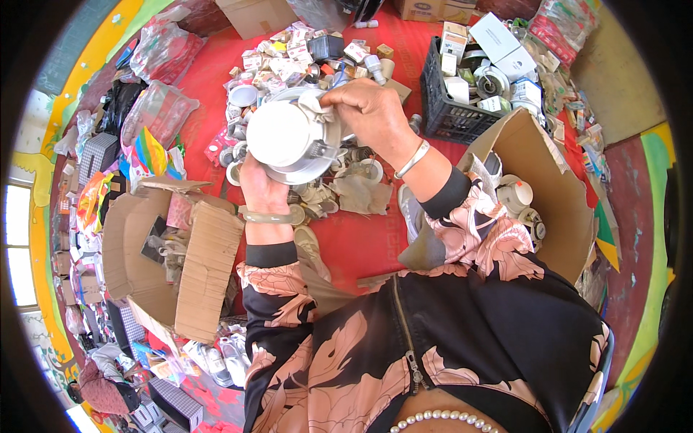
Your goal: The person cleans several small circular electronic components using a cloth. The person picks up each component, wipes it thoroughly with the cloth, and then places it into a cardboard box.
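"Pearls (442, 417) are lying nearest; what are you holding?"
"My left fingers (254, 177) are holding the lamp (280, 133) from below; my right fingers (348, 95) are pinching its edge."
"Where?"
"I'm holding it over the heap (294, 52), left of the crate (455, 121)."

Pale marks (394, 242) are running along the red cloth (361, 249), and tiny print is showing on the far cardboard box (424, 10), but no words are looking clear enough to read.

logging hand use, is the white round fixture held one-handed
No, the left hand supports the fixture while the right hand touches its upper side.
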The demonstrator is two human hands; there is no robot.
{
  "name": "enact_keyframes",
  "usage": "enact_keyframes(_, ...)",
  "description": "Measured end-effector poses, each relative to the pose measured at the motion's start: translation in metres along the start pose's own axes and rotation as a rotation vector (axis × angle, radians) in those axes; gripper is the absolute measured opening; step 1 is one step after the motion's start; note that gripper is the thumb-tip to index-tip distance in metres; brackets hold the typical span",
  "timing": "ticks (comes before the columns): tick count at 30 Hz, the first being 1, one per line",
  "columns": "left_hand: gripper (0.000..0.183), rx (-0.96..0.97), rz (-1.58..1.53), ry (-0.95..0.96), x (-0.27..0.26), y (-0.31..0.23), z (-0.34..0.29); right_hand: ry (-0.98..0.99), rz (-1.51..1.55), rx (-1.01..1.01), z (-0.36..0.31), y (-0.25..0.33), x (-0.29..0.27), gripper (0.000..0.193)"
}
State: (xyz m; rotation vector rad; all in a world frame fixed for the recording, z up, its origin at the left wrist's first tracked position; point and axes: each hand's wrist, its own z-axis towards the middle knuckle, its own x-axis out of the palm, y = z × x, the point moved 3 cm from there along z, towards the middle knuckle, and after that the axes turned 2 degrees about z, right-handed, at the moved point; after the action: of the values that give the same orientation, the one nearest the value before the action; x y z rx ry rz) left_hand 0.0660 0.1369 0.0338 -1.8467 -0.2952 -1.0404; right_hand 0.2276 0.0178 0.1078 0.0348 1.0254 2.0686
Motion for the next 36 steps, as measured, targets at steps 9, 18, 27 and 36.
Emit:
enact_keyframes(9, 0.033, -0.089, -0.010, 0.033, 0.009, 0.011, -0.007, -0.064, -0.109, -0.102, -0.003, 0.005, 0.006, 0.017)
enact_keyframes(18, 0.037, 0.070, 0.085, -0.146, 0.013, 0.004, -0.011, 0.128, -0.084, -0.044, -0.018, 0.008, 0.019, 0.020)
enact_keyframes(27, 0.032, 0.136, -0.006, -0.185, 0.006, 0.008, -0.003, -0.229, -0.104, -0.024, -0.005, -0.010, 0.000, 0.022)
enact_keyframes(36, 0.036, -0.033, 0.015, -0.146, -0.016, 0.020, 0.005, 0.279, -0.004, -0.397, -0.042, 0.026, 0.073, 0.029)
